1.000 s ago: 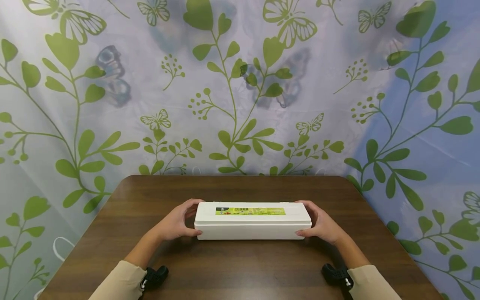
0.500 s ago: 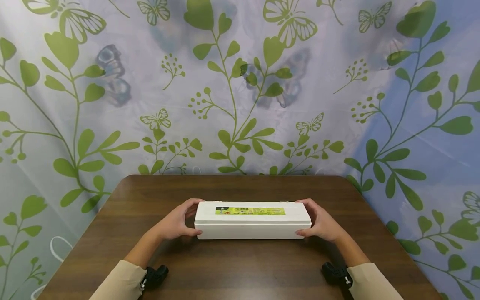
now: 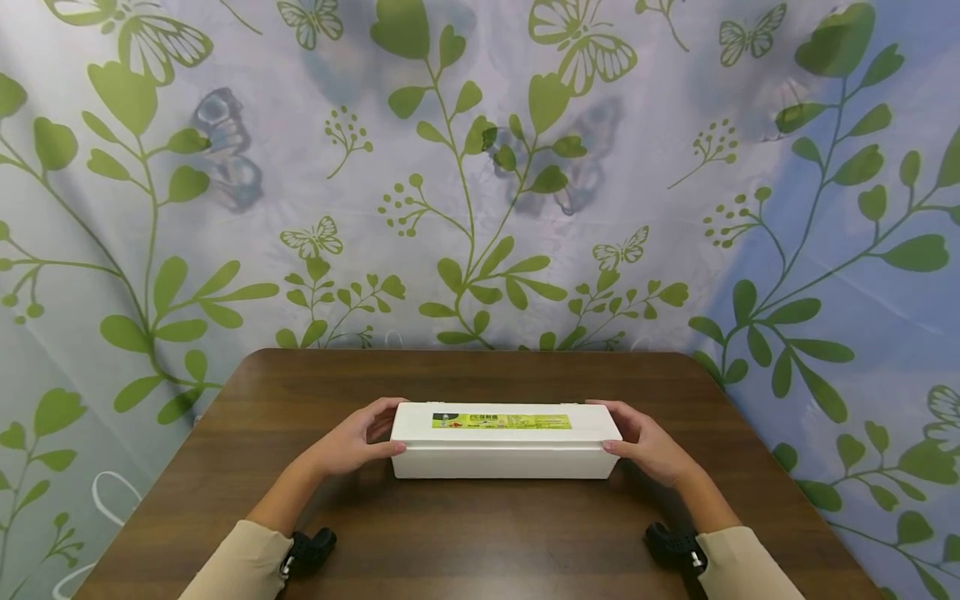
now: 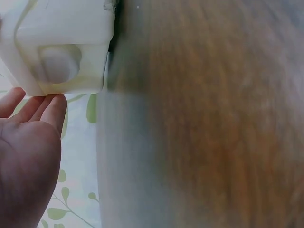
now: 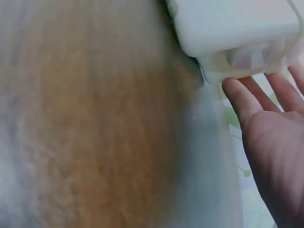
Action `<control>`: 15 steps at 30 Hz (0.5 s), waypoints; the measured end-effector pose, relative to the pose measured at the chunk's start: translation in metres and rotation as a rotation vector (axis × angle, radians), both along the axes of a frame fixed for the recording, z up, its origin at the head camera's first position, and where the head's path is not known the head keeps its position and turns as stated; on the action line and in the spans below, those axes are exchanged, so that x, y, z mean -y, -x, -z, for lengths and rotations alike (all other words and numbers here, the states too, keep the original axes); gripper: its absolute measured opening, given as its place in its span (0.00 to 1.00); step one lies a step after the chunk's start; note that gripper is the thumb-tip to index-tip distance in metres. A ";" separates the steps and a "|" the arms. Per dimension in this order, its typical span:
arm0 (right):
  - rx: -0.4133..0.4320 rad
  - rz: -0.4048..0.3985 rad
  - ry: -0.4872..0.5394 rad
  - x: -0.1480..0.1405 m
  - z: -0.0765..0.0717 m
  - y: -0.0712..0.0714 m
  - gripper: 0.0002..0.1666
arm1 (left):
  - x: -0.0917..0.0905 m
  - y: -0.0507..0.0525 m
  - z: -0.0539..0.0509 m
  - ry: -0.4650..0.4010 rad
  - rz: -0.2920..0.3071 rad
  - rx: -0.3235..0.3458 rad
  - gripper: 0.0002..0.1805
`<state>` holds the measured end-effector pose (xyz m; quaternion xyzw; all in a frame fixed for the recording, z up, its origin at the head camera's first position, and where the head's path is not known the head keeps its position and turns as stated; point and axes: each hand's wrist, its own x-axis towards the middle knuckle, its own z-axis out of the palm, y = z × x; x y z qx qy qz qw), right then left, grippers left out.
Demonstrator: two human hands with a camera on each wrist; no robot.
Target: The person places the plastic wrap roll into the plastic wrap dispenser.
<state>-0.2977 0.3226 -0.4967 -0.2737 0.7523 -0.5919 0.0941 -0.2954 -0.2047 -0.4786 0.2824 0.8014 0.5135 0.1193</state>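
A long white plastic-wrap dispenser box (image 3: 506, 463) sits on the brown wooden table (image 3: 480, 533), its lid down. On its top is a yellow-green label (image 3: 501, 422). My left hand (image 3: 351, 443) holds the left end, thumb at the front lid edge and fingers behind. At the opposite end, my right hand (image 3: 651, 446) grips in the same way, its thumb also on the lid edge. The left wrist view shows fingertips (image 4: 58, 105) touching the box's end, which has a round recess. Similar contact appears in the right wrist view, with fingertips (image 5: 233, 90) against the box (image 5: 232, 28).
A cloth curtain (image 3: 480, 208) with green leaves and butterflies hangs behind the table's far edge. A white cord (image 3: 105, 500) loops beside the left table edge. Black straps (image 3: 307, 552) are on both wrists below beige sleeves (image 3: 243, 562).
Both thumbs have risen from the lower front of the box to the edge of its lid. The box has stayed in nearly the same place, still closed.
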 end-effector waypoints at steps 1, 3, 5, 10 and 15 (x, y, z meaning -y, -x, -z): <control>-0.005 0.014 -0.006 0.000 0.000 0.000 0.38 | 0.000 0.000 -0.001 -0.005 -0.002 0.007 0.40; -0.016 0.038 -0.018 0.000 -0.001 0.000 0.39 | 0.000 0.000 -0.001 -0.019 0.006 0.012 0.40; -0.023 0.048 -0.025 0.000 -0.002 0.000 0.40 | 0.000 0.000 -0.001 -0.034 0.018 0.008 0.41; -0.034 0.033 -0.029 0.001 0.000 0.000 0.43 | 0.001 -0.001 0.000 -0.052 0.034 -0.008 0.42; -0.027 0.042 -0.014 0.001 0.001 -0.001 0.43 | 0.001 -0.002 0.002 -0.051 0.031 -0.021 0.42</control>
